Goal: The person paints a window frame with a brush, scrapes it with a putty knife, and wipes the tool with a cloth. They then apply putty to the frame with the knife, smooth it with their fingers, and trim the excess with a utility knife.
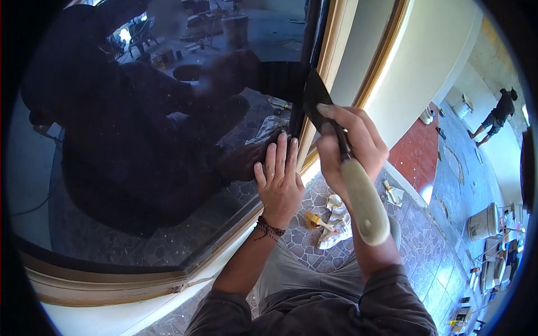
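My right hand [358, 143] grips a putty knife [365, 204] with a pale handle and a dark, wide blade. The thumb presses along the blade, whose tip points up at the edge where the dark glass pane [151, 241] meets the wooden frame [338, 31]. Lower down, my left hand [282, 187] lies flat against the glass close to that frame, fingers stretched upward, with a dark braided bracelet [270, 228] at the wrist. Reflections of my body and of the knife show in the pane.
On the stone-patterned floor below lie a paintbrush [320, 222], a crumpled white cloth [338, 227] and another brush [388, 187] on a rag. At right stand a bucket [483, 223] and assorted tools and containers. Farther off, a person [500, 115] stands by a wall.
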Demonstrator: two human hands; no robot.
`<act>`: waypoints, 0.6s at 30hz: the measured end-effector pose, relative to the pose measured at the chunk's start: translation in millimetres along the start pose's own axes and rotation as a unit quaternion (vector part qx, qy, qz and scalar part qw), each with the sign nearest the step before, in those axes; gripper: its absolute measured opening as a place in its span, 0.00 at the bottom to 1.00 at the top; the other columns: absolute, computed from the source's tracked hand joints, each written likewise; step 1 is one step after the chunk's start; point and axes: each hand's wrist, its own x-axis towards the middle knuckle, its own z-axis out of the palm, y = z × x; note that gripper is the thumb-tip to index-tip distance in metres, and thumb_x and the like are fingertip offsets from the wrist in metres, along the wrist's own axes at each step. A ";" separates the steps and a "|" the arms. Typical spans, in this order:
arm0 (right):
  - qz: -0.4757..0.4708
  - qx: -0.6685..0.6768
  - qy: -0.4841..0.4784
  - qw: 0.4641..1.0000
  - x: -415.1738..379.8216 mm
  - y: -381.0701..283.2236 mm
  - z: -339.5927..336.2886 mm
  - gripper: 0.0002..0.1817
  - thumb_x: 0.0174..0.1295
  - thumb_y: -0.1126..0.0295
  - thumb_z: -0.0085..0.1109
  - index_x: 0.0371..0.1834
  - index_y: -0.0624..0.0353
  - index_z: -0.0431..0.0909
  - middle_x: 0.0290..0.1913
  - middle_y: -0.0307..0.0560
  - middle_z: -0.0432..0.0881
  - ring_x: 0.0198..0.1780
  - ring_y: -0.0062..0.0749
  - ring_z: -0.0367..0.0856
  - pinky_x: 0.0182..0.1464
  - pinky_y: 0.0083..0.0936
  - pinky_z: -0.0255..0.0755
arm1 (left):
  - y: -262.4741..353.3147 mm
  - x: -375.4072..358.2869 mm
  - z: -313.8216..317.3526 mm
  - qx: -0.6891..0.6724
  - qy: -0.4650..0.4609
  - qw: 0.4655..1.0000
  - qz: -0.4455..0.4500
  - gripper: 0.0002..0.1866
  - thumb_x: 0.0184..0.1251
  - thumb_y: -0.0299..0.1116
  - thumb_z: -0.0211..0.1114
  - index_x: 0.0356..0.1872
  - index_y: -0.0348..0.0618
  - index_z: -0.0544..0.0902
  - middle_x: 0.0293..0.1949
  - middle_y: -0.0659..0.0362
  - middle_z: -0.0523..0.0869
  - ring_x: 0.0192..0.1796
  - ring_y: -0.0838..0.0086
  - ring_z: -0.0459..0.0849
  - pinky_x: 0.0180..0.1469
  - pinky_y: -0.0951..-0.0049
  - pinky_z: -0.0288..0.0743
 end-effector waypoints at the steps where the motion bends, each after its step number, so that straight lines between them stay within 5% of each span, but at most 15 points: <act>1: -0.002 -0.006 0.011 1.000 0.8 -3.3 -6.2 0.13 0.51 0.84 0.57 0.41 0.65 0.82 0.33 0.50 0.83 0.33 0.30 0.84 0.36 0.20 0.76 | 1.4 0.5 -2.3 0.000 0.005 1.000 0.000 0.34 0.58 0.32 0.60 0.71 0.51 0.68 0.76 0.59 0.61 0.77 0.67 0.57 0.74 0.52 0.30; 3: -0.016 -0.013 0.029 0.999 12.3 -6.4 -16.9 0.13 0.51 0.84 0.57 0.41 0.64 0.82 0.33 0.51 0.83 0.33 0.30 0.84 0.37 0.21 0.76 | 6.1 3.8 -7.3 -0.039 0.022 0.999 0.018 0.22 0.61 0.29 0.55 0.58 0.45 0.78 0.74 0.48 0.63 0.77 0.55 0.55 0.74 0.46 0.27; 4: -0.020 -0.019 0.040 0.999 19.9 -8.7 -22.2 0.14 0.49 0.86 0.57 0.40 0.64 0.82 0.33 0.51 0.83 0.32 0.30 0.84 0.35 0.20 0.76 | 7.8 11.5 -17.8 -0.086 0.035 0.995 0.039 0.20 0.62 0.29 0.54 0.57 0.41 0.76 0.72 0.43 0.64 0.73 0.51 0.62 0.73 0.47 0.39; 5: -0.026 -0.025 0.053 0.998 28.7 -12.0 -28.1 0.15 0.47 0.87 0.57 0.39 0.64 0.83 0.33 0.50 0.83 0.30 0.30 0.84 0.33 0.20 0.77 | 9.5 23.1 -24.1 -0.085 0.048 0.994 0.043 0.20 0.62 0.29 0.54 0.57 0.41 0.76 0.72 0.43 0.64 0.73 0.51 0.62 0.73 0.47 0.39; 8: -0.037 -0.021 0.072 0.997 53.6 -19.6 -40.2 0.14 0.48 0.86 0.57 0.39 0.64 0.83 0.33 0.50 0.83 0.30 0.28 0.83 0.32 0.19 0.75 | 17.4 69.9 -53.4 -0.274 0.115 0.951 0.088 0.19 0.63 0.24 0.54 0.55 0.34 0.70 0.69 0.34 0.64 0.61 0.45 0.76 0.58 0.53 0.69; 12: -0.072 -0.010 0.086 0.994 87.4 -26.3 -39.4 0.14 0.48 0.86 0.58 0.39 0.64 0.83 0.31 0.49 0.82 0.29 0.29 0.82 0.31 0.20 0.74 | 29.6 125.7 -82.8 -0.259 0.123 0.952 0.109 0.34 0.51 0.19 0.59 0.63 0.27 0.62 0.71 0.33 0.59 0.50 0.49 0.79 0.52 0.59 0.73; 17: -0.108 -0.019 0.118 0.987 142.9 -27.7 -43.6 0.13 0.50 0.84 0.58 0.40 0.63 0.83 0.27 0.50 0.80 0.27 0.33 0.81 0.31 0.23 0.74 | 40.5 152.7 -101.4 -0.262 0.132 0.949 0.111 0.40 0.49 0.18 0.61 0.67 0.27 0.56 0.70 0.32 0.59 0.50 0.47 0.79 0.51 0.55 0.78; 18: -0.077 0.001 0.120 0.990 155.7 -27.0 -45.4 0.12 0.51 0.80 0.58 0.40 0.62 0.84 0.27 0.51 0.81 0.28 0.34 0.82 0.34 0.24 0.75 | 43.0 156.1 -106.9 -0.284 0.111 0.948 0.087 0.38 0.51 0.19 0.60 0.67 0.29 0.57 0.70 0.34 0.60 0.55 0.45 0.77 0.56 0.56 0.76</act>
